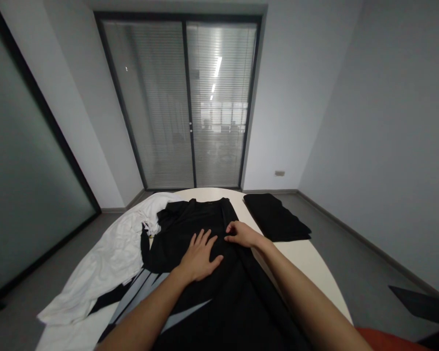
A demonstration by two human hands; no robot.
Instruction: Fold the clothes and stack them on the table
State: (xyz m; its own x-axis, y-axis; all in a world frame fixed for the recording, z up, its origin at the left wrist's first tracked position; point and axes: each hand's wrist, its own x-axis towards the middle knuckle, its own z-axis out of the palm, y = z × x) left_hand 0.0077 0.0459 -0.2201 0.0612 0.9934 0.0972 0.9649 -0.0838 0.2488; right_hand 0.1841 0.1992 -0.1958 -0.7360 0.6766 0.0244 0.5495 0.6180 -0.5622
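A black short-sleeved T-shirt (pixel 205 214) with grey shapes toward its lower part lies spread on the table, neckline at the far end. Its right side is turned inward in a long narrow fold. My left hand (pixel 201 256) rests flat on the middle of the shirt, fingers spread. My right hand (pixel 241 234) touches the folded right side, fingers bent. Thumb and forefinger are apart there, with black cloth showing between them.
Left of the shirt, a crumpled white garment (pixel 113 258) hangs over the edge of the pale rounded table (pixel 310 263). A folded black garment (pixel 274 217) lies at the far right. Beyond stands a glazed door with blinds (pixel 219 146). Something orange-red (pixel 384 339) shows at lower right.
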